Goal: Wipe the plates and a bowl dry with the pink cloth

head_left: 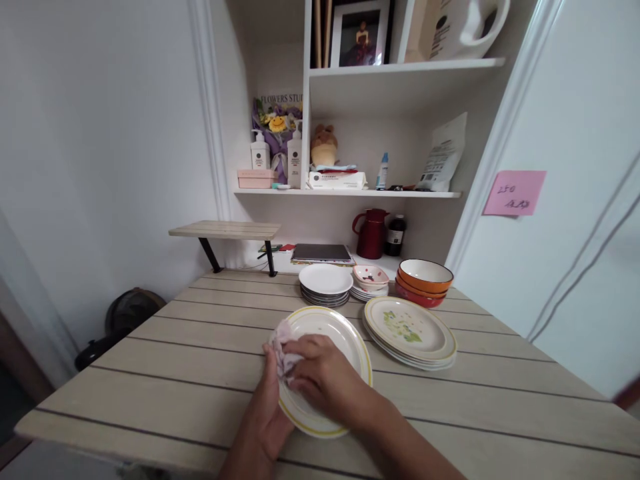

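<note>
A white plate with a yellow rim (356, 333) is tilted above the slatted table, near its middle. My left hand (270, 407) grips its left edge, thumb on the rim and the other fingers mostly hidden beneath. In my right hand (323, 377) a pale pink cloth (285, 347) is pinched against the plate's upper left face. Right of it lies a stack of large plates, the top one with a green leaf pattern (403, 328). Behind stand a stack of small white plates (326, 279) and a patterned bowl (371, 275) on more white dishes.
Orange and red bowls (425, 283) are stacked at the back right. A red jug (371, 233) and a dark bottle (395, 235) stand behind, below the shelves. A small raised wooden stand (225, 230) is at the back left of the table (165, 373).
</note>
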`<move>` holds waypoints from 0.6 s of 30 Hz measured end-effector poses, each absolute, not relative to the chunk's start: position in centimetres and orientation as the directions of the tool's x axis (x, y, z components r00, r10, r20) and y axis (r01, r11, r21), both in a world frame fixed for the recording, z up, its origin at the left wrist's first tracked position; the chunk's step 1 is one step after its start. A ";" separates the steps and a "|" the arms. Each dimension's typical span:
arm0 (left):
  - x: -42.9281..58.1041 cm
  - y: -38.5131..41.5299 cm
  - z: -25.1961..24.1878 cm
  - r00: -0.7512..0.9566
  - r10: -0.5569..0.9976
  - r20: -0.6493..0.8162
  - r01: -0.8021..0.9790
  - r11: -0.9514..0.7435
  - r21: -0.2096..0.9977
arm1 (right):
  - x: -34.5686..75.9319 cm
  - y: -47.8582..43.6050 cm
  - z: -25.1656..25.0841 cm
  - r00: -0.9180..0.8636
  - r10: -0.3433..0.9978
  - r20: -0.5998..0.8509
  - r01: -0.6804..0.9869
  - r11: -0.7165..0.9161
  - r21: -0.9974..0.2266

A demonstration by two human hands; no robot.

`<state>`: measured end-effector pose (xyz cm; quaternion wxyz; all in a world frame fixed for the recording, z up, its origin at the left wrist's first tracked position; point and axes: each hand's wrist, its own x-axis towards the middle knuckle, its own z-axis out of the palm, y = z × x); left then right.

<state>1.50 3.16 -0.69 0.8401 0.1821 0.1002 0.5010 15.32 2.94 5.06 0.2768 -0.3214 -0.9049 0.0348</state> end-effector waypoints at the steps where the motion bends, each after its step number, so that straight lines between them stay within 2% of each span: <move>1: 1.3 3.3 -0.8 0.470 0.882 0.027 -0.812 0.420 0.405 | 15.8 2.6 5.0 -0.673 0.580 0.459 0.523 0.812 -0.259; 3: 1.0 3.5 -0.8 0.458 0.887 0.065 -0.826 0.397 0.399 | 17.2 2.1 5.0 -0.694 0.582 0.423 0.500 0.813 -0.298; 6: 0.5 4.0 -0.7 0.441 0.889 0.128 -0.853 0.370 0.367 | 19.6 2.3 4.7 -0.627 0.676 0.388 0.596 0.737 -0.319; 11: 0.4 4.5 -0.4 0.378 0.912 0.162 -0.896 0.316 0.313 | 21.1 3.8 4.1 -0.273 0.829 0.488 0.810 0.472 -0.349; 14: 1.1 3.9 -0.1 0.434 0.897 0.081 -0.850 0.379 0.365 | 20.6 4.4 4.0 -0.110 0.823 0.558 0.855 0.364 -0.369; 18: 2.1 2.4 0.7 0.465 0.881 -0.087 -0.752 0.445 0.487 | 20.0 5.4 4.1 -0.045 0.772 0.634 0.867 0.346 -0.359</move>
